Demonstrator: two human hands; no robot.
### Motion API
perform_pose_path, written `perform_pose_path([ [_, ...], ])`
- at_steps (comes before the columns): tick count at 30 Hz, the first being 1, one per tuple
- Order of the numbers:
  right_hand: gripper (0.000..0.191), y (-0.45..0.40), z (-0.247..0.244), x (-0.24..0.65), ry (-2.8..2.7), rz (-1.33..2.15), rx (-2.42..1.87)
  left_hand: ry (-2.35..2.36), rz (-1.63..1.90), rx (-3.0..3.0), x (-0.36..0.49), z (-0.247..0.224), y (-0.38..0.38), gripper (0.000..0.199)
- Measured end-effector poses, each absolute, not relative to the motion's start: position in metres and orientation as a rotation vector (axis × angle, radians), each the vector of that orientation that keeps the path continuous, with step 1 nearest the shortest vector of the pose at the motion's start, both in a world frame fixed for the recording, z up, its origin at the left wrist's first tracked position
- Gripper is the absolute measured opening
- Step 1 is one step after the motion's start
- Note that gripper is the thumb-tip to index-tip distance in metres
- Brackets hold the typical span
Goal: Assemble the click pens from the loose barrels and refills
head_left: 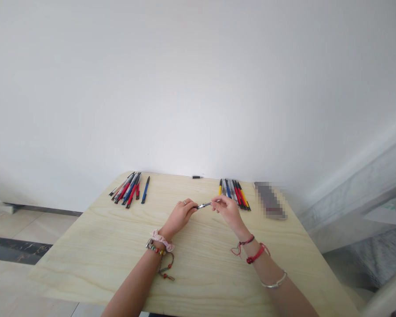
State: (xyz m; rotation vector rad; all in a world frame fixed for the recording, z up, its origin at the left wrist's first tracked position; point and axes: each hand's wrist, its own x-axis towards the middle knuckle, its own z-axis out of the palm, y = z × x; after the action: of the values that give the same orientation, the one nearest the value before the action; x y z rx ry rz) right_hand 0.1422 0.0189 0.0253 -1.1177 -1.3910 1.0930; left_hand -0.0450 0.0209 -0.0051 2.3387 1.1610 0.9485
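Your two hands hold a slim pen (203,205) between them, above the middle of the wooden table (191,246). The pen lies nearly level, its right end slightly higher in view. It is dark toward the left, with a bright, silvery or clear section beside your left fingertips and a thin dark shaft running right. Your left hand (182,214) grips the left end, thumb and fingers closed on it. Your right hand (228,210) pinches the thin end between its fingertips.

Both pen ends are covered by your fingers; whether the pen is one piece or separate parts cannot be told. Your right hand stands in front of part of the right-hand pen group (235,193). A dark oblong object (270,200) beside that group is pixelated and cannot be identified.
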Motion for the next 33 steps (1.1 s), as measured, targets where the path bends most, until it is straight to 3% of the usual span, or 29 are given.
perform_pose_path([
  [4, 0.037, 0.029, 0.019, 0.146, -1.453, 1.287, -1.003, 1.187, 1.060, 2.219, -0.047, -0.005, 0.023, 0.020],
  [6, 0.035, 0.038, 0.015, 0.146, -1.531, 1.254, -1.014, 1.221, 1.132, 2.129, -0.049, -0.005, 0.025, 0.019],
  [10, 0.020, 0.069, 0.013, 0.132, -1.803, 0.717, -1.365, 1.279, 1.231, 1.936, -0.052, -0.006, 0.028, 0.018],
  [15, 0.032, 0.110, 0.012, 0.097, -2.285, 0.088, -1.592, 1.280, 1.268, 1.857, -0.057, -0.011, 0.033, 0.019],
  [24, 0.025, 0.137, -0.005, 0.085, -2.172, 0.091, -1.811, 1.477, 1.263, 1.929, -0.063, -0.020, 0.040, 0.017],
  [33, 0.016, 0.144, -0.009, 0.091, -2.048, 0.381, -1.539, 1.552, 1.278, 1.939, -0.066, -0.020, 0.041, 0.017],
])
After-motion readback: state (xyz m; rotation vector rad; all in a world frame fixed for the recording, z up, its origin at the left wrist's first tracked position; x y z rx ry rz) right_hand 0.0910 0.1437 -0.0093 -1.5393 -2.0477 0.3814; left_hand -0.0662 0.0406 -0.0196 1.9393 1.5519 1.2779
